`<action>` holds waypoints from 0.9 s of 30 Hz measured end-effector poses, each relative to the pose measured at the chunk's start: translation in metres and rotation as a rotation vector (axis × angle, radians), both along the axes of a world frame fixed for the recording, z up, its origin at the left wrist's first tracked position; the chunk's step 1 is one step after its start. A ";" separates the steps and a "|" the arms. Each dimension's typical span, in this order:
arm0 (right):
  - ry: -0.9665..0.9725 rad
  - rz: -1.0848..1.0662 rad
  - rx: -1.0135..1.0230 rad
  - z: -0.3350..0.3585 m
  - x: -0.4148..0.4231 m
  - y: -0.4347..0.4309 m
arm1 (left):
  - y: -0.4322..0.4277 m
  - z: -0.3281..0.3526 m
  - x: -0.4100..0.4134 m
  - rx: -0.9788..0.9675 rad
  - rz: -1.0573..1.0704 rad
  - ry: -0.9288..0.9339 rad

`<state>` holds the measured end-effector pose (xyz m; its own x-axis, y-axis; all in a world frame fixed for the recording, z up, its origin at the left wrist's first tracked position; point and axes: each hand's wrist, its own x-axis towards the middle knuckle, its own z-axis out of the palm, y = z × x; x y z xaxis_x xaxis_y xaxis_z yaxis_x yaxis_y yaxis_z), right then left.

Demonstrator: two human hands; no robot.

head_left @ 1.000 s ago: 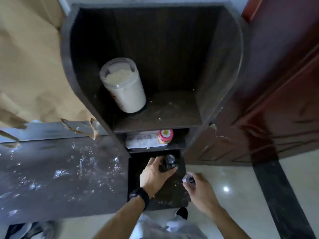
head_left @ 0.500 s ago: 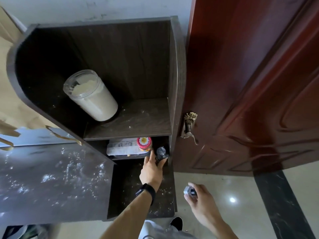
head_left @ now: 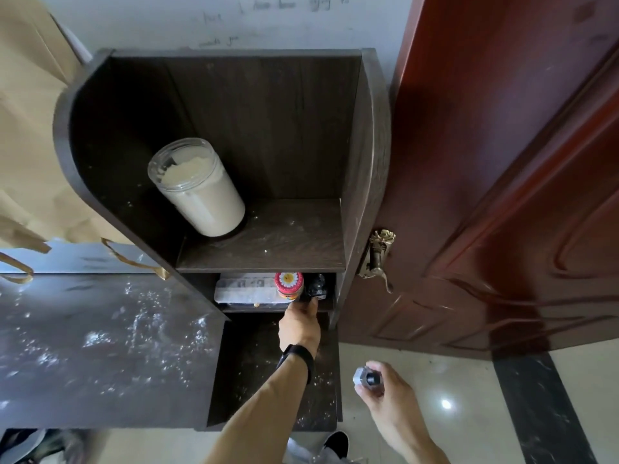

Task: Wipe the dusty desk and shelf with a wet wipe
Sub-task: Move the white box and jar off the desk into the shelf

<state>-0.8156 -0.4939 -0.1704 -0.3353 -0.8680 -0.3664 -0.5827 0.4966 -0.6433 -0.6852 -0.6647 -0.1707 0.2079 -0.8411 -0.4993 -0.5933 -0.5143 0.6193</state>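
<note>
The dark wooden shelf unit [head_left: 366, 169] stands against the wall, with white dust on its upper board [head_left: 284, 242] and on its bottom board [head_left: 251, 363]. The grey desk top [head_left: 100, 346] to its left is speckled with white dust. My left hand [head_left: 299, 324] reaches into the middle shelf and its fingers touch a small black bottle [head_left: 316, 285] standing there. My right hand [head_left: 378, 393] hovers over the floor, closed around a small silver and black cap [head_left: 366, 378]. No wet wipe is visible.
A clear jar of pale powder [head_left: 197, 189] stands on the upper board. A red-lidded jar [head_left: 288, 285] and a flat white box [head_left: 244, 289] sit on the middle shelf. A reddish wooden door [head_left: 502, 195] with a brass handle [head_left: 378, 259] is at the right. Brown paper [head_left: 26, 145] hangs at the left.
My left hand has carried the black bottle from the bottom board up to the middle shelf, beside the red-lidded jar. My right hand has dropped lower with the cap. The view has tilted up.
</note>
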 end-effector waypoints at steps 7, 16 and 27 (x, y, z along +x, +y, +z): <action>0.085 0.009 -0.121 0.005 0.035 -0.031 | 0.010 0.003 0.045 0.033 -0.204 -0.003; 0.498 0.195 -0.331 -0.008 0.079 -0.125 | 0.023 0.025 0.165 -0.329 -0.008 0.014; 0.516 0.060 -0.159 -0.014 0.096 -0.147 | -0.031 0.042 0.193 -0.554 -0.113 0.043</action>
